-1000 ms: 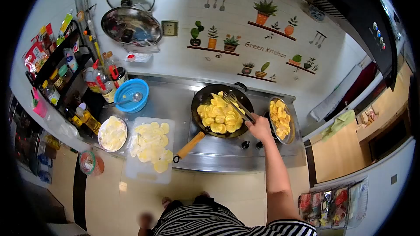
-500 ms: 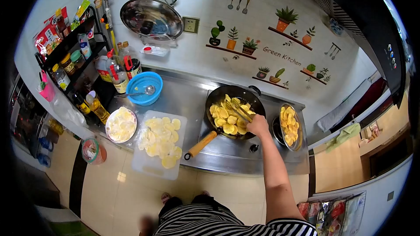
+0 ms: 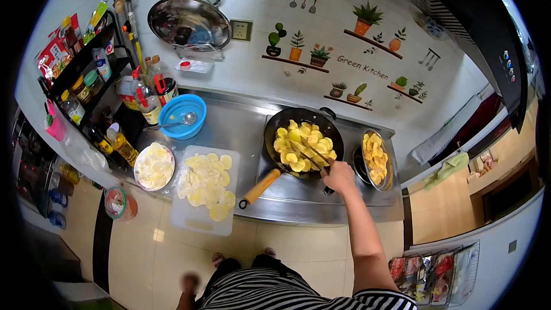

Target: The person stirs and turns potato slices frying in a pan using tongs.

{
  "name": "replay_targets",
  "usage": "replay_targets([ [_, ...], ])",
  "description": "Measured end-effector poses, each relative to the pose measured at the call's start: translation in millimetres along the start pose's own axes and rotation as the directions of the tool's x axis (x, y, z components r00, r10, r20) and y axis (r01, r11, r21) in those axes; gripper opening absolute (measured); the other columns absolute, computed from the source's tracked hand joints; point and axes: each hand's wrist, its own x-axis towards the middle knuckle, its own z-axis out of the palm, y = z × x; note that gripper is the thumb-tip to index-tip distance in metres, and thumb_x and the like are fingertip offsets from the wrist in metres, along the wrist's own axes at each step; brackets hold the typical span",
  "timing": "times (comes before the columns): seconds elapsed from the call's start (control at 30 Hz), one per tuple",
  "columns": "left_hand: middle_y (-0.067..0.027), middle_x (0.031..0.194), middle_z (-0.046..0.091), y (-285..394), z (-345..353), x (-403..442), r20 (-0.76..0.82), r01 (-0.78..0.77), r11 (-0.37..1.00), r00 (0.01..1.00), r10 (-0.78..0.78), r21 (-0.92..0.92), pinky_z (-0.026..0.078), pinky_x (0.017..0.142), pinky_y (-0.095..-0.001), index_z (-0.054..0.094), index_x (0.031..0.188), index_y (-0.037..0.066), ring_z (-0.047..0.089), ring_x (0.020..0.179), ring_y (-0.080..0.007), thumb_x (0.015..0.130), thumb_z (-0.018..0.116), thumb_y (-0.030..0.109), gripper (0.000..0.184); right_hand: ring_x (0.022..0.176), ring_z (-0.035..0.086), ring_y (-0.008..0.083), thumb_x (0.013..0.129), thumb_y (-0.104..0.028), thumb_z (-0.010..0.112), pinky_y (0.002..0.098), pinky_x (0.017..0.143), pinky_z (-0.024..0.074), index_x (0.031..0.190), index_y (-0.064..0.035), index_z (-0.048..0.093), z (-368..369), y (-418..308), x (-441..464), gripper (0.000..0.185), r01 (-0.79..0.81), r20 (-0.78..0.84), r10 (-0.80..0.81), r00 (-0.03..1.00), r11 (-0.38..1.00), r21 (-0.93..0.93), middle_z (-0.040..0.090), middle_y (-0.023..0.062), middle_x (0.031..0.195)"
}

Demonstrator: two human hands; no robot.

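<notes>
My right hand (image 3: 340, 177) is closed around a pair of chopsticks (image 3: 317, 154), whose tips are in among the yellow potato slices (image 3: 298, 163) in the black wok (image 3: 271, 148). The wok's wooden handle (image 3: 261, 188) points toward me, untouched. My left hand (image 3: 190, 281) hangs low beside my body, blurred, so its fingers cannot be made out. Right of the wok sits a dish (image 3: 390, 179) of browned slices (image 3: 375, 158). To the left, pale, floured slices (image 3: 208, 179) lie on a white cutting board (image 3: 202, 222), next to a plate of floured slices (image 3: 155, 165).
A blue basket (image 3: 185, 131) with a metal ladle (image 3: 188, 119) across it stands behind the plate. Bottles (image 3: 123, 148) and a black rack (image 3: 92, 63) fill the left corner. The board overhangs the counter's front edge. A range hood (image 3: 493, 28) juts out upper right.
The chopsticks and my right hand have shifted slightly, and the slices in the wok lie differently. My left hand shows more fully. The whole view has moved a little.
</notes>
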Motion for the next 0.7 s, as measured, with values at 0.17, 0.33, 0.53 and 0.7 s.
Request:
replay_targets([
  [0.17,-0.006,0.05,0.046,8,-2,-16,-0.187,0.013,0.973,0.982,0.032,0.232,0.032,0.043,-0.0387,0.05,0.05,0.014,0.043,0.044,-0.0222,0.067,0.061,0.028,0.025,0.087,0.063,0.0361,0.075,-0.03,0.065,0.0436,0.078,0.0503,0.109,-0.0071,0.06,-4,18,5,0.042,-0.035,-0.071,0.037,0.997,0.999,0.03,0.065,0.0199,0.091],
  [0.33,-0.0052,0.044,0.046,4,12,-32,-0.455,0.027,0.806,0.836,0.306,0.592,0.028,0.038,-0.0392,0.052,0.046,0.015,0.04,0.038,-0.0221,0.067,0.063,0.045,0.039,0.09,0.062,0.036,0.074,-0.024,0.064,0.0434,0.079,0.0504,0.107,-0.0078,0.061,-10,29,20,0.037,-0.139,-0.113,0.148,0.982,0.987,0.081,0.065,0.0202,0.095],
  [0.53,-0.0049,0.047,0.043,10,7,-38,-0.45,0.028,0.887,0.869,0.206,0.461,0.029,0.041,-0.0386,0.049,0.048,0.017,0.04,0.041,-0.0214,0.068,0.062,0.039,0.033,0.092,0.062,0.0362,0.072,-0.021,0.064,0.0433,0.08,0.0506,0.101,-0.0059,0.064,6,36,47,0.033,-0.185,-0.109,0.199,0.974,0.974,0.13,0.065,0.0213,0.096],
  [0.7,-0.0058,0.066,0.05,19,10,-37,-0.552,-0.014,0.998,0.832,0.05,0.069,0.039,0.055,-0.0386,0.055,0.069,0.012,0.051,0.063,-0.0229,0.072,0.063,0.013,0.009,0.095,0.061,0.0348,0.073,-0.027,0.065,0.0431,0.082,0.0496,0.105,-0.0096,0.064,12,10,45,0.036,-0.149,-0.038,0.154,0.987,0.982,0.119,0.065,0.0199,0.098],
])
